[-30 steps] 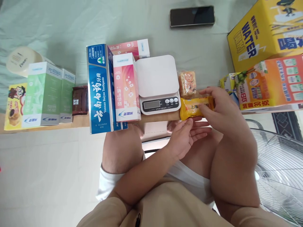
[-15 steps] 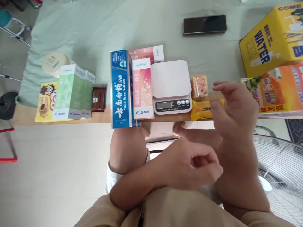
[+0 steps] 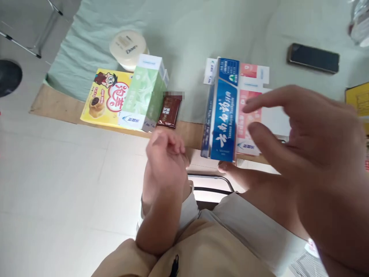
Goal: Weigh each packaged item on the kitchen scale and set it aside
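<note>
My right hand (image 3: 314,132) hovers over the scale at the right, thumb and forefinger spread apart with nothing between them. Its fingertips are nearest the pink box (image 3: 249,119) and the blue toothpaste box (image 3: 226,109). Much of the white scale (image 3: 275,115) is hidden behind this hand. My left hand (image 3: 165,154) is just off the table's front edge, fingers curled in and no object visible in them. Close above it lie a brown wrapped snack (image 3: 170,111) and a green-and-white box (image 3: 141,96). A yellow snack box (image 3: 103,96) lies beside the green one.
A round cream Dove jar (image 3: 128,48) stands behind the green box. At the back right lies a black phone (image 3: 314,57). A yellow carton (image 3: 357,100) is partly in view at the right edge. The cloth-covered table (image 3: 184,38) has a bare wooden front edge.
The view has swung left, shifting the table things rightward. My left hand has moved left from near my right arm to the brown snack. My right hand has come over the scale.
</note>
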